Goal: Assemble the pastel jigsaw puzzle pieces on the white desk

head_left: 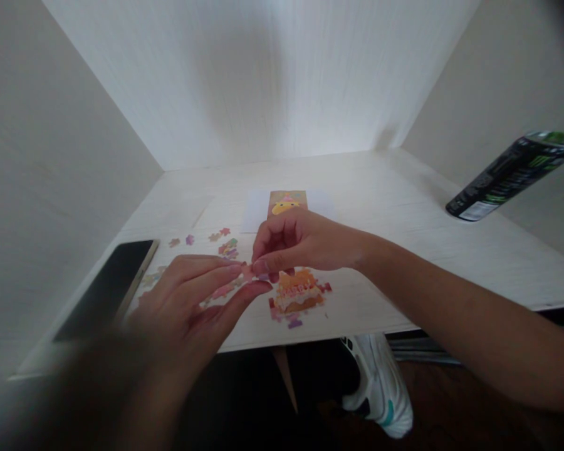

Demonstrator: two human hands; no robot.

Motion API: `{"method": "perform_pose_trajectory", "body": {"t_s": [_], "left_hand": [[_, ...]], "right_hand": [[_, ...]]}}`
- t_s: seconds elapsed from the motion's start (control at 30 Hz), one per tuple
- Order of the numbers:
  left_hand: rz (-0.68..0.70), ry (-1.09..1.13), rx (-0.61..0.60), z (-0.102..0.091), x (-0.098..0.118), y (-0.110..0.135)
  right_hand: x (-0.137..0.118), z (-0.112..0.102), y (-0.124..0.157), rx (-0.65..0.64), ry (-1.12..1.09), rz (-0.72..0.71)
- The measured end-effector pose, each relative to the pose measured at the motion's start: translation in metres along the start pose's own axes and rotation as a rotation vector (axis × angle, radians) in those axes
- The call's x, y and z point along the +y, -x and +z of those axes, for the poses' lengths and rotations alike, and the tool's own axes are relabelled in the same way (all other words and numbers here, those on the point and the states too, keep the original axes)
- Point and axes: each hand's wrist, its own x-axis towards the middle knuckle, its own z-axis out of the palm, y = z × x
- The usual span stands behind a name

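Note:
Between the fingertips of both hands is a small pink jigsaw puzzle piece (247, 271), raised a little over the table. My right hand (294, 241) pinches its right side with thumb and forefinger. From the left, my left hand (202, 291) grips the other side, fingers together and thumb below. Just under my right hand lies a joined part of the puzzle (301, 294), orange with pink lettering and ragged edges. Loose puzzle pieces (228, 248) in pink, purple, green and tan lie beyond and beneath my left hand, which partly hides them.
A picture card (287, 202) with a yellow figure lies on white paper (256, 210) behind my right hand. A dark phone (110, 285) rests at the left. The black drink can (507, 178) stands at the right. White panels (263, 81) enclose the table (371, 300).

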Motion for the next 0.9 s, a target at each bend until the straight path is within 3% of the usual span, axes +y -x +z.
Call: {"method": "perform_pose_trajectory", "body": {"t_s": [0.07, 0.13, 0.27, 0.47, 0.7, 0.9], "left_hand": [[0.070, -0.075, 0.153, 0.003, 0.003, -0.004], [0.113, -0.104, 0.205, 0.006, 0.007, -0.007], [0.071, -0.082, 0.192, 0.005, 0.009, -0.009], [0.032, 0.021, 0.065, -0.006, 0.008, -0.007], [0.068, 0.199, 0.173, -0.010, 0.015, 0.002], [0.096, 0.389, 0.200, -0.012, 0.025, 0.006]], "right_hand": [[-0.003, 0.002, -0.001, 0.053, -0.006, -0.020], [-0.006, 0.005, -0.003, 0.098, 0.003, -0.025], [-0.016, 0.011, -0.002, 0.173, 0.016, 0.023], [-0.023, 0.031, 0.014, 0.351, 0.006, 0.098], [-0.024, 0.071, 0.038, 0.562, -0.119, 0.066], [-0.022, 0.105, 0.053, 0.745, -0.034, -0.005]]}}
